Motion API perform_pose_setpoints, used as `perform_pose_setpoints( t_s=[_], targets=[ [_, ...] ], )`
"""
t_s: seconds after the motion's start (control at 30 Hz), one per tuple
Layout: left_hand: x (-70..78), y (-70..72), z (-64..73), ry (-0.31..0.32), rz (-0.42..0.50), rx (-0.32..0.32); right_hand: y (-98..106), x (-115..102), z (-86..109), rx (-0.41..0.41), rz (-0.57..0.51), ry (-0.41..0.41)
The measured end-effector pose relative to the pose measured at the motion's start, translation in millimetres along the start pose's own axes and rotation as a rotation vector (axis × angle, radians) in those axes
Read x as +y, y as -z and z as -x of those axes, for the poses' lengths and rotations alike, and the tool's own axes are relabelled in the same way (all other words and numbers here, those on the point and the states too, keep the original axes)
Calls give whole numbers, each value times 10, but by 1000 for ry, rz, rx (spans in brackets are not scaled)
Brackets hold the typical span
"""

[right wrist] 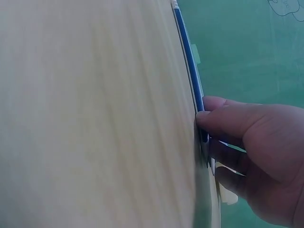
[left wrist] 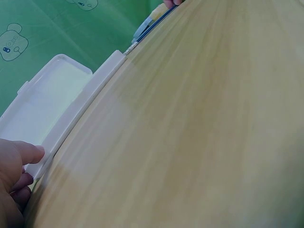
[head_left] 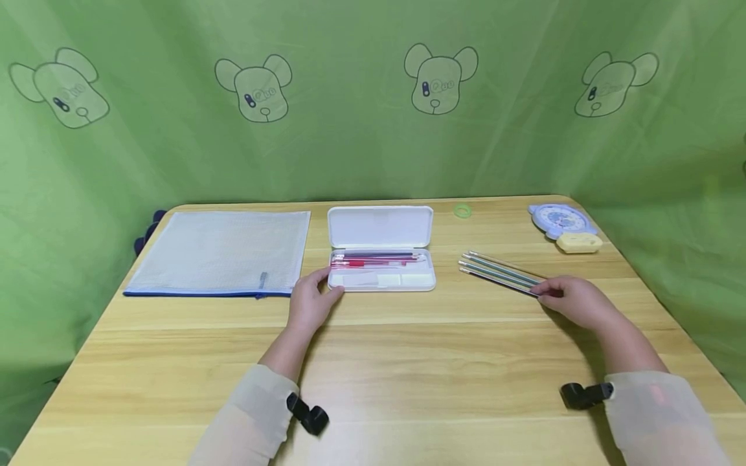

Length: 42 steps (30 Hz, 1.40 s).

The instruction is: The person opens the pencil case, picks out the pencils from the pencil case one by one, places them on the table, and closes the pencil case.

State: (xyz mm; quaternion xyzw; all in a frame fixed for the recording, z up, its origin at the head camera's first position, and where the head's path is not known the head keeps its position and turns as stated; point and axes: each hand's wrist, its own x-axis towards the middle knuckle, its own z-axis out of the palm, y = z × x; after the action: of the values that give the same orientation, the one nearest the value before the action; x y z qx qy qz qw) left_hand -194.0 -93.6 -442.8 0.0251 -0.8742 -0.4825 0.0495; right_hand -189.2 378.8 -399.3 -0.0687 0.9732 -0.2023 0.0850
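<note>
A white pencil case lies open at the table's middle, lid folded back, with red pens and white erasers inside. My left hand holds its front left corner, thumb on the front edge and index finger along the side. The left wrist view shows the thumb against the case. To the right lie several striped pencils. My right hand pinches their near ends; in the right wrist view the thumb presses on the blue pencil with fingers curled underneath.
A white mesh zip pouch lies flat at the left. A blue round toy clock and a yellow eraser sit at the far right corner, a green ring by the back edge. Green cloth surrounds the wooden table.
</note>
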Motion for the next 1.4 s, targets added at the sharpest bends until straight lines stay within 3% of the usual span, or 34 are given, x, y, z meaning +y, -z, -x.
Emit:
perform_pose_setpoints(
  t_s=[0.3, 0.6, 0.93, 1.4],
  targets=[
    [12, 8, 6, -6, -9, 4, 19, -124, -40, 46, -36, -7],
    [-8, 8, 3, 12, -17, -6, 6, -558, -300, 71, -72, 75],
    [-30, 3, 3, 11, -10, -5, -164, -1088, -653, 55, -122, 132],
    [-17, -5, -1, 14, -13, 0, -417, -1594, -1020, 1, -158, 186]
  ],
)
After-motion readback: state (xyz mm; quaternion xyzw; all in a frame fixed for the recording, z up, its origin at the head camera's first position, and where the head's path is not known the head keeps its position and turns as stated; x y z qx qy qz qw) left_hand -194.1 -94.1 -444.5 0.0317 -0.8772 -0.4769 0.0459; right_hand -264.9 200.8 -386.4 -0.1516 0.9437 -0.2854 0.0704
